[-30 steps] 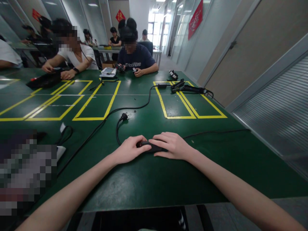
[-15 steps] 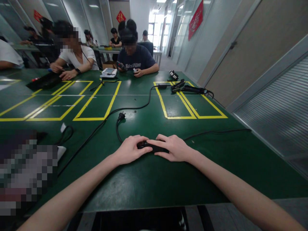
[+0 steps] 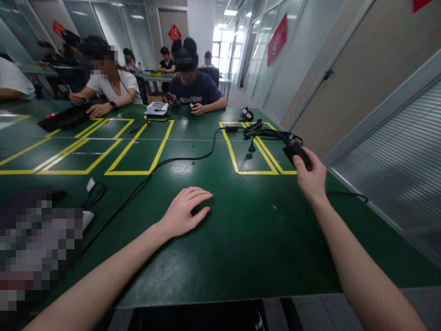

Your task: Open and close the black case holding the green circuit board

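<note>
My right hand [image 3: 313, 174] is raised over the far right of the green table [image 3: 213, 257]. It grips a black power adapter [image 3: 292, 151], fingers wrapped round its near end. From the adapter a short black cord runs left to a dangling plug [image 3: 252, 147], above a yellow-taped rectangle. Another thin black cord [image 3: 349, 195] trails to the right behind my wrist. My left hand [image 3: 184, 212] lies on the table with nothing in it, thumb and fingers apart.
Bundled black cables [image 3: 253, 130] lie on the taped rectangles, with a small black-and-white object [image 3: 246, 113] behind. A long black cable [image 3: 165, 161] crosses the table. A blurred-out item [image 3: 41, 248] sits at left. Across the table, two people work near a white device [image 3: 156, 108].
My right hand has lifted the adapter and its plug cord from between my hands and carried them forward and right. My left hand has let go of it and stays in place.
</note>
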`<act>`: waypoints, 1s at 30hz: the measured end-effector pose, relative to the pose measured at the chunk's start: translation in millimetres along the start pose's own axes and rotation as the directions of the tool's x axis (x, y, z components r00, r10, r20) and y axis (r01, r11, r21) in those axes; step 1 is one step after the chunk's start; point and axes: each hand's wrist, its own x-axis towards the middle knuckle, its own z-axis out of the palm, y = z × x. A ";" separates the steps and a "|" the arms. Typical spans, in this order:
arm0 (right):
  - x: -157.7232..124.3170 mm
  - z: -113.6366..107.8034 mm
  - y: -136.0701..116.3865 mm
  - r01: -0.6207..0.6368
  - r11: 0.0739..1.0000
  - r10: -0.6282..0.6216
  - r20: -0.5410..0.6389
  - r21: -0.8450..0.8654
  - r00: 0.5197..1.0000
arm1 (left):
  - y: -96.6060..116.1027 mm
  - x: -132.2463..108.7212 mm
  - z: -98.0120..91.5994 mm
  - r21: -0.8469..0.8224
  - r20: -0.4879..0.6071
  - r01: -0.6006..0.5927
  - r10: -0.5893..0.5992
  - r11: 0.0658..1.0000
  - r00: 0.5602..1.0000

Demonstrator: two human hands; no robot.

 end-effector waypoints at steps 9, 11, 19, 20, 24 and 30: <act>-8.0 -1.9 22.0 -0.180 0.778 0.399 0.252 -0.602 0.882 | -4.6 -2.1 2.4 -0.025 0.049 0.007 -0.005 1.000 0.999; -7.3 -3.1 22.8 -0.163 0.738 0.422 0.259 -0.655 0.869 | -4.0 -2.1 3.0 -0.026 0.061 -0.003 0.004 1.000 0.998; -4.3 -5.8 41.1 0.048 0.769 0.247 0.365 -0.638 0.898 | -3.8 -1.8 3.1 -0.036 0.093 0.000 0.004 0.999 0.996; -3.9 -5.5 43.5 0.052 0.775 0.234 0.362 -0.630 0.902 | -3.9 -1.9 3.1 -0.038 0.099 0.001 0.003 0.999 0.995; -2.3 -3.0 49.6 -0.006 0.804 0.226 0.297 -0.595 0.928 | -3.5 -1.6 2.6 -0.045 0.122 0.007 -0.002 0.999 0.993; 0.7 -3.8 61.4 -0.230 0.893 0.286 0.094 -0.386 0.954 | -2.2 -1.4 1.6 -0.049 0.128 0.014 -0.007 0.999 0.992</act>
